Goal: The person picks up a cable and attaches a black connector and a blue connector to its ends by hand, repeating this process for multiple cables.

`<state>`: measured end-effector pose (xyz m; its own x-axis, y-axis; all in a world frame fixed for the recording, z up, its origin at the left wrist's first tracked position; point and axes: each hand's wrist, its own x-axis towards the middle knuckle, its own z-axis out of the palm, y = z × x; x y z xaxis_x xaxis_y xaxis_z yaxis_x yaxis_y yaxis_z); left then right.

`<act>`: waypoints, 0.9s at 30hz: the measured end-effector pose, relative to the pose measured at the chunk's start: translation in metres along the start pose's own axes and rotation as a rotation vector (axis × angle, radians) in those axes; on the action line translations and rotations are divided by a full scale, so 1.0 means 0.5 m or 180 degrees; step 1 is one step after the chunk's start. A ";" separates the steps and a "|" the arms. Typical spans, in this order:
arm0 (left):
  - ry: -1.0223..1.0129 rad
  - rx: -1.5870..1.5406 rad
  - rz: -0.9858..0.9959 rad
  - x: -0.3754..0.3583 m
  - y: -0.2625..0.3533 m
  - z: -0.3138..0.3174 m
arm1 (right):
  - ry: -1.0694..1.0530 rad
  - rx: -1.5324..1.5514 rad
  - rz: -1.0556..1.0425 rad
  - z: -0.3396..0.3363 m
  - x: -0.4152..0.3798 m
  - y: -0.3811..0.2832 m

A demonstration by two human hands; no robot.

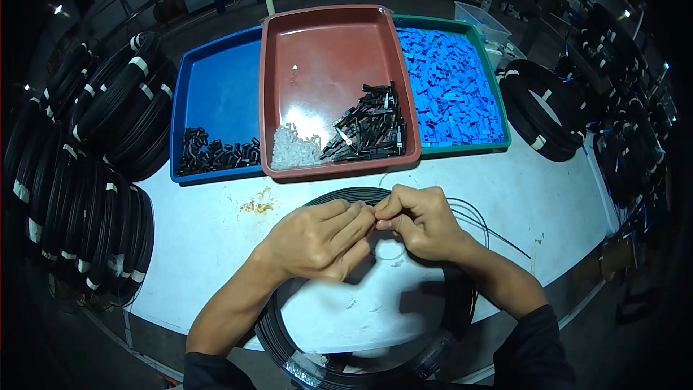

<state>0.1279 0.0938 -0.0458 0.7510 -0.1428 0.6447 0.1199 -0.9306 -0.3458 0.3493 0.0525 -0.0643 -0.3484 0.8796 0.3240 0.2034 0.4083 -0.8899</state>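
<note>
My left hand (325,240) and my right hand (420,222) meet fingertip to fingertip over the far side of a coil of black cable (273,338). Both are closed in a pinch, and whatever small thing sits between the fingers is hidden by them. The coil lies at the table's front edge, with clear tape (306,368) round its near side. To the right of my right hand, loose cable ends (498,234) stick out over the white table.
Behind the coil stand a blue tray (216,94) with black pieces, a red tray (325,43) with clear pieces and black connectors, and a green tray (498,112) full of blue pieces. Black cable coils are stacked left (79,209) and right (541,112). Yellowish scraps (258,203) lie on the table (195,245).
</note>
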 end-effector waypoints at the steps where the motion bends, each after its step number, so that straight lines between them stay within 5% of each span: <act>1: -0.0008 -0.0203 -0.0222 -0.009 -0.001 0.008 | 0.0079 -0.0229 -0.0324 0.003 -0.001 0.003; 4: 0.0015 -0.0657 -0.0854 -0.012 0.007 0.014 | 0.0205 -0.1050 -0.1251 -0.002 0.000 0.017; 7: 0.0241 -0.2478 -0.2760 0.006 0.017 0.003 | 0.0320 -0.2015 -0.2251 -0.010 0.003 -0.002; 8: 0.0239 -0.2484 -0.2752 0.005 0.016 0.004 | 0.0341 -0.2399 -0.2641 -0.011 0.004 -0.011; 10: 0.0213 -0.3754 -0.3693 -0.002 0.014 0.005 | 0.0401 -0.2452 -0.2834 -0.009 0.002 -0.016; 12: 0.0265 -0.3563 -0.3590 0.007 0.021 0.006 | 0.0153 -0.2576 -0.2644 -0.012 -0.003 -0.019; 14: -0.0104 -0.1659 -0.1912 0.007 0.020 0.007 | 0.0164 -0.2107 -0.2191 -0.012 0.000 0.000; 15: -0.0113 -0.1664 -0.1900 0.008 0.019 0.005 | 0.0169 -0.1626 -0.1750 -0.011 0.002 0.007; 16: -0.0087 -0.1066 -0.1250 0.009 0.017 0.002 | 0.0193 -0.1627 -0.1744 -0.007 -0.001 0.005; 18: -0.0012 0.0132 0.0059 0.013 0.011 -0.004 | 0.0184 -0.0333 -0.0559 0.000 -0.005 -0.002; 20: 0.0196 0.0186 0.0176 -0.001 0.006 0.009 | 0.0065 0.0055 -0.0355 -0.002 -0.004 0.001; 24: -0.0005 -0.0611 -0.0695 -0.003 0.010 0.000 | 0.0235 -0.0767 -0.1144 0.001 0.000 0.012; 27: 0.0232 -0.2805 -0.3147 0.009 0.016 -0.001 | 0.0349 -0.2258 -0.2639 -0.009 0.005 -0.002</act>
<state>0.1320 0.0854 -0.0455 0.5522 0.7249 0.4117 0.1129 -0.5543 0.8246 0.3525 0.0554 -0.0613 -0.5440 0.2695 0.7946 0.4360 0.8999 -0.0067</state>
